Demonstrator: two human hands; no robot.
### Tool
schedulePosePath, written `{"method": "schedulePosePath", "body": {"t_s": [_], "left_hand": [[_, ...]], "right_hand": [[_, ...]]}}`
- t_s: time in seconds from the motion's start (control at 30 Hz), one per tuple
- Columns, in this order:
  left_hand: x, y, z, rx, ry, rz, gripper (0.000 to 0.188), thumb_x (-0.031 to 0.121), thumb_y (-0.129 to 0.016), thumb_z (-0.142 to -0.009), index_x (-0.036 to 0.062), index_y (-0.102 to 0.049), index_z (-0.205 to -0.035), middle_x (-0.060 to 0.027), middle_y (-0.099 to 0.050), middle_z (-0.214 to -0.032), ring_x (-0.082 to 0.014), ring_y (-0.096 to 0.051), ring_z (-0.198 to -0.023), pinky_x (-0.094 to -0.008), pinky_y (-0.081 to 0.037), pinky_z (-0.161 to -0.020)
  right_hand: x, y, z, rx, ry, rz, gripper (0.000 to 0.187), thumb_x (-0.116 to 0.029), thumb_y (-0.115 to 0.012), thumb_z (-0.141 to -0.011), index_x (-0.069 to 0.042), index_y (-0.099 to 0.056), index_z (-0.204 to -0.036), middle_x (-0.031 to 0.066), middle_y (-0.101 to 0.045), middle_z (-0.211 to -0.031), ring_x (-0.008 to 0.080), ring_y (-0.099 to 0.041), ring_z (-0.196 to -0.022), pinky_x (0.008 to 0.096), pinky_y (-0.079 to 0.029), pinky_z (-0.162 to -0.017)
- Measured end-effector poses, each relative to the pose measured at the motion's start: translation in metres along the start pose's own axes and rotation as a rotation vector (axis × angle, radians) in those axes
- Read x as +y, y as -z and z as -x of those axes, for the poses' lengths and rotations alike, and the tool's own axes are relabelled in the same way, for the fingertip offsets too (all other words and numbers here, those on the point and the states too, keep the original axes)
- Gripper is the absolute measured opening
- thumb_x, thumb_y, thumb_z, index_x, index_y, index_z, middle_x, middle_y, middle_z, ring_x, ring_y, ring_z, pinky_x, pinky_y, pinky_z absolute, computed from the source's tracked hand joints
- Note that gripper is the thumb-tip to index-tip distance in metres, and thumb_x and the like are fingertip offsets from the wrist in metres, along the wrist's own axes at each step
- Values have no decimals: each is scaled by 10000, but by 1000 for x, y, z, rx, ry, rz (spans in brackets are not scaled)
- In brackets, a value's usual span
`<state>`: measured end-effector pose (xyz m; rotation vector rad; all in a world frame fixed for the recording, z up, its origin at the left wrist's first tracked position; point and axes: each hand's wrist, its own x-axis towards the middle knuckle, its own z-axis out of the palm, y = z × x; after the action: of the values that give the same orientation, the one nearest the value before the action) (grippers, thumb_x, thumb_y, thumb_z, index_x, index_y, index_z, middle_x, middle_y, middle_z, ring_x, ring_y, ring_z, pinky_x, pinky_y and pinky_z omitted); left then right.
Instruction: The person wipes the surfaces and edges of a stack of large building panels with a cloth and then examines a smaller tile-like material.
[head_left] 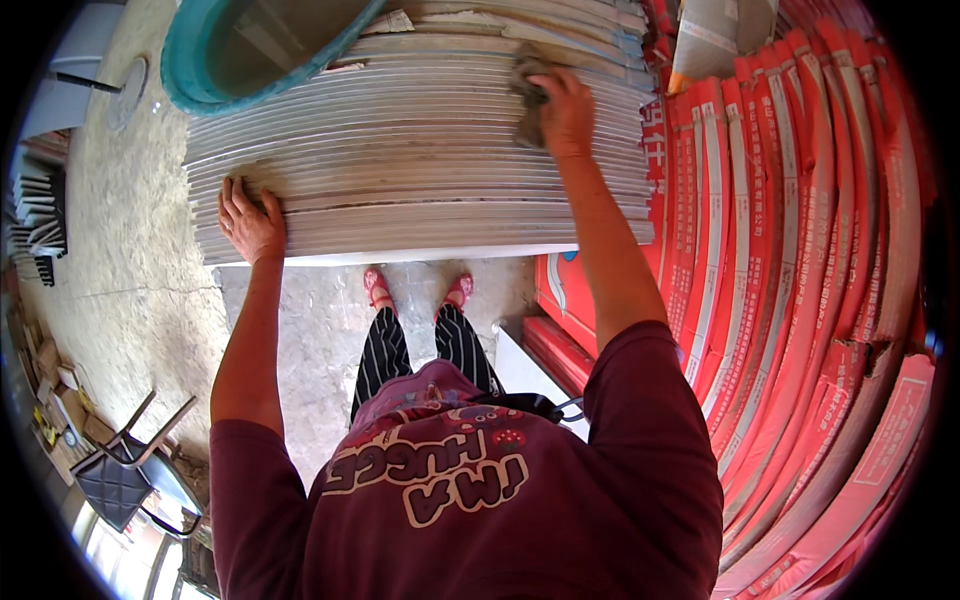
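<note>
A wide pack of thin, pale panels (400, 180) lies before me, their edges showing as close parallel lines. My left hand (250, 222) rests on these edges at the near left, fingers spread and holding nothing. At the far right of the pack my right hand (568, 112) grips a dark, crumpled rag (527, 98) that touches the panel edges. A teal basin (190, 62) of murky water stands at the far left of the pack, beyond my left hand.
Tall rows of red cartons (790, 210) line my right side, close to my right arm. A grey-white package (705, 35) lies at their far end. A black chair (115, 480) stands at the lower left on the concrete floor (130, 270).
</note>
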<state>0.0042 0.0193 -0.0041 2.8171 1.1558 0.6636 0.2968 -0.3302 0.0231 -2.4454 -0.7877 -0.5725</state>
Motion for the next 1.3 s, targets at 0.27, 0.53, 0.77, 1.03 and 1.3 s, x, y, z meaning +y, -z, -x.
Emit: {"method": "schedulePosePath", "body": {"t_s": [0.27, 0.53, 0.77, 1.03, 1.3], "left_hand": [[-1, 0, 0, 3, 7, -5, 486, 356, -475, -864, 128, -414, -1289, -51, -380, -1396, -274, -309, -1301, -453, -228, -1058], [0, 1, -1, 23, 14, 11, 496, 340, -496, -838, 120, -430, -1277, -57, -402, -1372, -280, -319, -1292, -447, -227, -1060], [-5, -5, 1, 27, 22, -9, 499, 354, -491, -848, 124, -418, -1285, -56, -384, -1385, -276, -296, -1308, -448, -212, -1066], [-3, -1, 0, -9, 28, 25, 519, 339, -488, -848, 94, -395, -1296, -87, -356, -1399, -292, -278, -1315, -461, -177, -1078], [-10, -6, 2, -7, 60, 25, 522, 343, -504, -838, 100, -402, -1289, -83, -357, -1394, -283, -265, -1325, -467, -176, -1086]], "right_hand": [[96, 82, 80, -65, -319, 167, 507, -7, -574, -693, -250, -586, -1137, 79, -503, -1249, 309, -462, -1134, 408, -392, -955], [58, 121, 156, -100, -449, 56, 457, -5, -562, -687, -193, -623, -1100, 115, -531, -1167, 302, -478, -1105, 399, -350, -967], [-25, 92, 151, -97, -367, -116, 434, -24, -541, -664, -171, -628, -1063, 122, -548, -1086, 310, -495, -1048, 400, -370, -940], [-180, 13, 105, -285, -239, -630, 406, 12, -595, -693, -137, -604, -1071, 120, -552, -987, 309, -544, -943, 353, -433, -838], [-245, -21, 49, -270, -178, -803, 463, -108, -621, -802, -71, -483, -1243, 165, -484, -1248, 316, -455, -1164, 371, -353, -984]]}}
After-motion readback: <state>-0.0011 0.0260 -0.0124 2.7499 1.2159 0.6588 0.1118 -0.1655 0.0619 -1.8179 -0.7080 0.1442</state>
